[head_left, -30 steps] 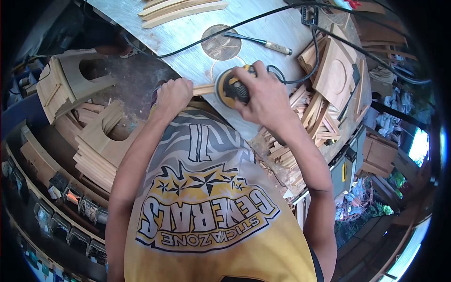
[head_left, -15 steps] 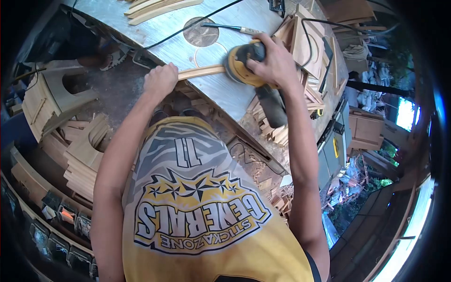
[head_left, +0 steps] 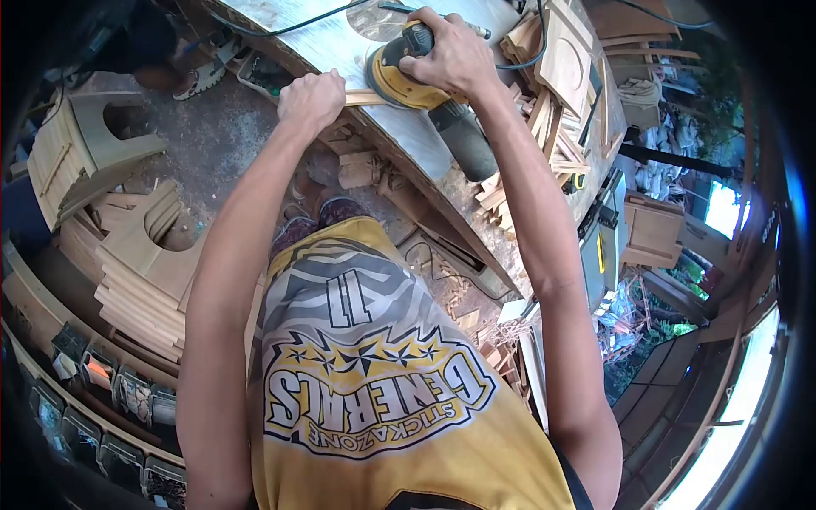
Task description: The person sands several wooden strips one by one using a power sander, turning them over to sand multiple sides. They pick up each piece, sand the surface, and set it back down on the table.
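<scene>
My right hand (head_left: 455,55) is closed over the top of a yellow and black orbital sander (head_left: 398,75). The sander's dark dust canister (head_left: 466,140) sticks out toward me. Under the sander's pad lies a thin wooden strip (head_left: 364,98), so part of the strip is hidden. My left hand (head_left: 313,104) is closed round the strip's near end, at the edge of the workbench (head_left: 408,149). Behind the sander, a chisel-like tool (head_left: 399,8) with a dark blade lies partly hidden by my right hand.
Thin wood offcuts (head_left: 557,140) and a panel with a round recess (head_left: 565,64) lie right on the bench. Stacked cut-out boards (head_left: 140,280) stand at lower left. A black cable (head_left: 293,27) crosses the bench. Another person's sandalled foot (head_left: 202,81) shows at upper left.
The view has shifted, so the bench sits higher in frame. My left hand and the sander are now closer together, with less of the strip showing between them.
</scene>
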`<move>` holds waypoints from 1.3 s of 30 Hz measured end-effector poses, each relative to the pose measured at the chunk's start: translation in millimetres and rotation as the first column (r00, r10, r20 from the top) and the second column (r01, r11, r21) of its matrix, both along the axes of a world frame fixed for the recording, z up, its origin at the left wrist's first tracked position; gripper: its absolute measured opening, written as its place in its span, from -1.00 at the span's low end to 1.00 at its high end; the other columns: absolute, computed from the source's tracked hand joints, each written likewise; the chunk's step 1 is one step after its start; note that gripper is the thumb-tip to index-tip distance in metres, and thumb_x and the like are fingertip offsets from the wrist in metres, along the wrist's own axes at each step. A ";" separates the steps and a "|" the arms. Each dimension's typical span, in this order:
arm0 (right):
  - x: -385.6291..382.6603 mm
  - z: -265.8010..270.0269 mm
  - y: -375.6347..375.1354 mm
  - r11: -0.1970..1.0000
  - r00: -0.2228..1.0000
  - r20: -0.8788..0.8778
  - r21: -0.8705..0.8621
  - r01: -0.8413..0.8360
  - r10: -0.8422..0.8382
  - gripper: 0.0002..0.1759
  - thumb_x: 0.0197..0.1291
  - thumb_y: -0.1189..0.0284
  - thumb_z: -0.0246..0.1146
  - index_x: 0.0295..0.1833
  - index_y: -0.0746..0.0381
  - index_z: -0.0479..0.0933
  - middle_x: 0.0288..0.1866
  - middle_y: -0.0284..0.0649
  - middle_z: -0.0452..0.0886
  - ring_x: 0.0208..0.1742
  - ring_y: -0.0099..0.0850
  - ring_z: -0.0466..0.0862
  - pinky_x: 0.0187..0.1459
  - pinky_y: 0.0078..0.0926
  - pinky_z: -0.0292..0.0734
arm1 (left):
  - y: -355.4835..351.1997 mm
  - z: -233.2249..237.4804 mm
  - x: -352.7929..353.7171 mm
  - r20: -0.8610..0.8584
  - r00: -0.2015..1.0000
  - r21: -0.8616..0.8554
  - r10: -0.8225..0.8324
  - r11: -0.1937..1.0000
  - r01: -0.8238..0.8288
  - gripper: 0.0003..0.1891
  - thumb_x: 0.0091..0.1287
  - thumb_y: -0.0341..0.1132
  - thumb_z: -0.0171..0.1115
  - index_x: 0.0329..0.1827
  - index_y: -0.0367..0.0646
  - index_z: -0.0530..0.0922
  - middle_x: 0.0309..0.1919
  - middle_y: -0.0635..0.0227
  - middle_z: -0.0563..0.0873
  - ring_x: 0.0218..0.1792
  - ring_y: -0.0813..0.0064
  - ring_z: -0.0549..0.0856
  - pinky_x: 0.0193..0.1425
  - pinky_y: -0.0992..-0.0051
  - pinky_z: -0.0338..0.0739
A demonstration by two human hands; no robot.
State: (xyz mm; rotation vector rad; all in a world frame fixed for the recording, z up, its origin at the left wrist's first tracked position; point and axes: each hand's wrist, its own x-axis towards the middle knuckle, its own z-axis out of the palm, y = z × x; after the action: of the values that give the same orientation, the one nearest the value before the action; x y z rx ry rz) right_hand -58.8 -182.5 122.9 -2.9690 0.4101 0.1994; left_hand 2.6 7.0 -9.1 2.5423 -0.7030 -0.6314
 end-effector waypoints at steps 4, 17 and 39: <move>-15.4 -10.2 -15.6 0.998 0.995 0.094 -0.053 0.023 -0.018 -0.25 -0.06 0.00 0.42 0.33 -0.06 0.56 0.09 0.12 0.64 0.11 0.16 0.71 0.20 0.04 0.62 | 5.3 1.6 -1.9 -0.025 0.999 -0.002 0.023 1.000 -0.023 -0.35 0.67 0.01 -0.21 -0.09 -0.35 0.78 -0.06 -0.29 0.78 0.06 -0.29 0.75 0.24 -0.14 0.58; -26.5 -5.7 -19.5 1.000 0.998 0.062 -0.004 0.028 -0.028 -0.22 0.00 0.04 0.44 0.43 -0.13 0.51 0.23 0.17 0.59 0.06 0.18 0.76 0.12 0.07 0.70 | -20.3 10.1 -0.4 -0.078 0.987 0.187 0.141 0.974 -0.125 -0.10 0.66 0.28 -0.46 0.07 -0.31 0.78 0.06 -0.21 0.78 0.20 -0.22 0.72 0.32 -0.09 0.54; -51.7 33.3 -69.6 0.999 0.986 0.162 0.035 0.031 -0.036 -0.27 -0.07 0.17 0.46 0.32 0.00 0.55 0.00 0.13 0.58 0.01 0.13 0.71 0.12 0.00 0.64 | -10.9 3.7 11.7 -0.060 0.996 0.158 0.062 0.986 -0.052 -0.11 0.66 0.29 -0.39 0.07 -0.38 0.75 0.05 -0.29 0.76 0.18 -0.31 0.70 0.31 -0.15 0.53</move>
State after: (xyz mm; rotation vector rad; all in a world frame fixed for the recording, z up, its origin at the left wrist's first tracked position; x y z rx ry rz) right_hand -110.5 -252.1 156.1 -2.9154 0.4310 -0.0399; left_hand 14.2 -3.9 -5.5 2.6605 -0.5772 -0.7729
